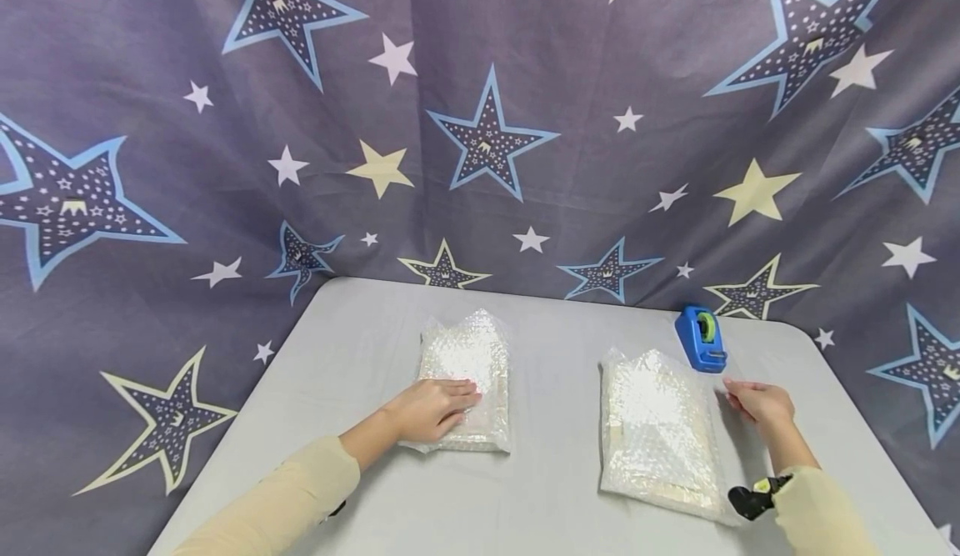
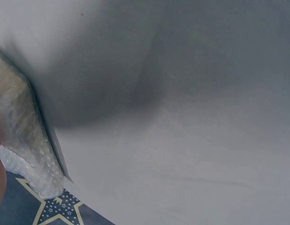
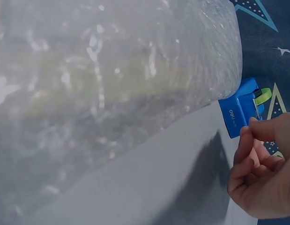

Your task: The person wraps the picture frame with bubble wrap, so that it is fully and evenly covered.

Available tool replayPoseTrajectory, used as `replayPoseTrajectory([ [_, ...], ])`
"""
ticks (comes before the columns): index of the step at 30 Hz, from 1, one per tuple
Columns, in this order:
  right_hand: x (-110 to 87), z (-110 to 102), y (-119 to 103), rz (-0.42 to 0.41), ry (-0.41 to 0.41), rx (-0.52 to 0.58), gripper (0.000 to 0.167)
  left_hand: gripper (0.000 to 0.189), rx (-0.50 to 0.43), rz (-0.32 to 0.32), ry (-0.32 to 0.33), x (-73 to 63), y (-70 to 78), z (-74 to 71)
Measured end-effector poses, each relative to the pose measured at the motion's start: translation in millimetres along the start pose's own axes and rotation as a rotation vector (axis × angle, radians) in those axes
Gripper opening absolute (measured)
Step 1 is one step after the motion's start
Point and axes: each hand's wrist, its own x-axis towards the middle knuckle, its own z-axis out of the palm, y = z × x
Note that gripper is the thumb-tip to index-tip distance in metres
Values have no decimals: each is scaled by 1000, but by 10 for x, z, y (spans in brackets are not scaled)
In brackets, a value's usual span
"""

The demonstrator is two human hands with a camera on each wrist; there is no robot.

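Note:
My left hand [image 1: 437, 408] rests on the left bubble-wrapped package [image 1: 480, 356], its fingers extended across the wrap. Part of that package [image 2: 27, 126] shows at the left edge of the left wrist view. A second bubble-wrapped package [image 1: 656, 431] lies flat to the right. Between it and the table's right side, my right hand [image 1: 765, 406] has thumb and forefinger together, pinching what looks like a thin end of clear tape. Just beyond those fingertips stands a blue tape dispenser [image 1: 701, 341] with a green core; the right wrist view shows its toothed cutter close to the fingertips.
A light grey table [image 1: 555, 356] carries everything. Behind it hangs a dark curtain [image 1: 525, 81] printed with stars. The right wrist bears a black strap device [image 1: 753, 500] beside the right package's near corner.

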Motion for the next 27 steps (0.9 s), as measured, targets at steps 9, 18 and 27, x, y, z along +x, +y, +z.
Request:
replayPoseTrajectory([
  [9, -18, 96, -45, -7, 125, -214, 31, 36, 9, -5, -6, -7, 13, -5],
  [18, 46, 95, -10, 4, 93, -206, 31, 36, 14, -6, -2, -14, -3, 11],
  [27, 106, 79, 27, 45, 38, -89, 32, 36, 22, 1, 13, -10, -26, 7],
])
